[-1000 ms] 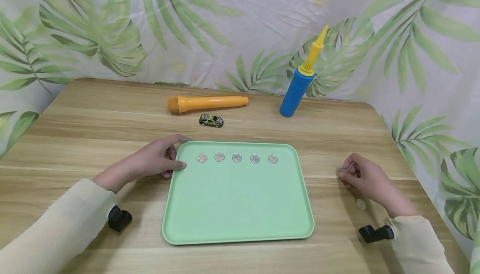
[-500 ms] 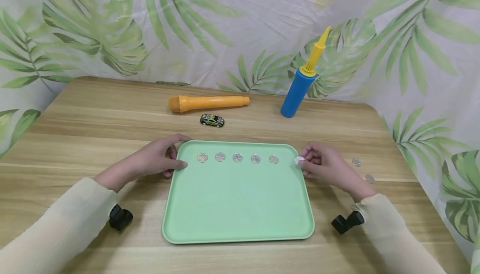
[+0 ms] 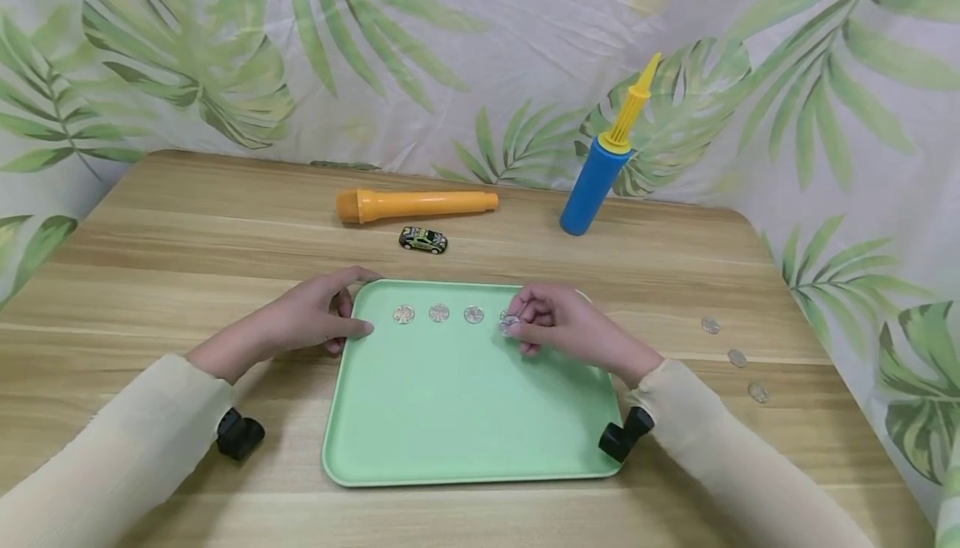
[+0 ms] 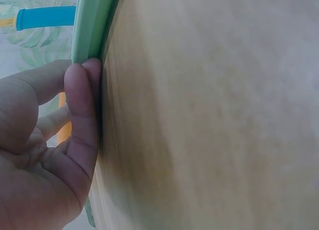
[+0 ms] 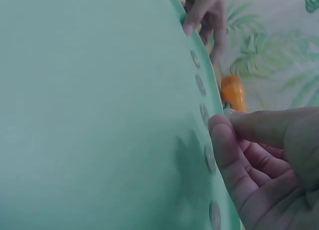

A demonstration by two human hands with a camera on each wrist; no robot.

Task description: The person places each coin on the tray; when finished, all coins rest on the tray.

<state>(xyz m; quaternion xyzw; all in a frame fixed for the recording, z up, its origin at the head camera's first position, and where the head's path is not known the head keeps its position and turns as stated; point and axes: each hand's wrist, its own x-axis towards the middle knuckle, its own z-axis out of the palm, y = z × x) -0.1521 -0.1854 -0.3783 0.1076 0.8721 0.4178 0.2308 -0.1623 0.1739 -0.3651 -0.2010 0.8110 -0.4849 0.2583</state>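
Green tray (image 3: 465,415) sits mid-table on the wooden table (image 3: 187,256), long side toward the person. Left hand (image 3: 303,323) rests at the tray's far-left corner, thumb and fingertips curled round the rim; left wrist view shows the fingers (image 4: 82,105) pressed against the tray edge. Right hand (image 3: 558,323) is over the tray's far part, fingers bunched, pinching a silver coin (image 3: 509,326) at its tips just above or on the tray surface – can't tell which. That coin is in line w/ a row of coins (image 3: 438,313) along the far edge: three show clear to the left of the hand in the head view, others partly hidden under the hand; right wrist view shows more of the row (image 5: 205,135) running past the thumb. Three loose coins (image 3: 737,357) lie on the table well right of the tray. Behind the tray: orange toy microphone (image 3: 414,204) lying flat, small toy car (image 3: 423,240) just in front of it, blue pump w/ yellow nozzle (image 3: 600,173) standing tilted at back right.
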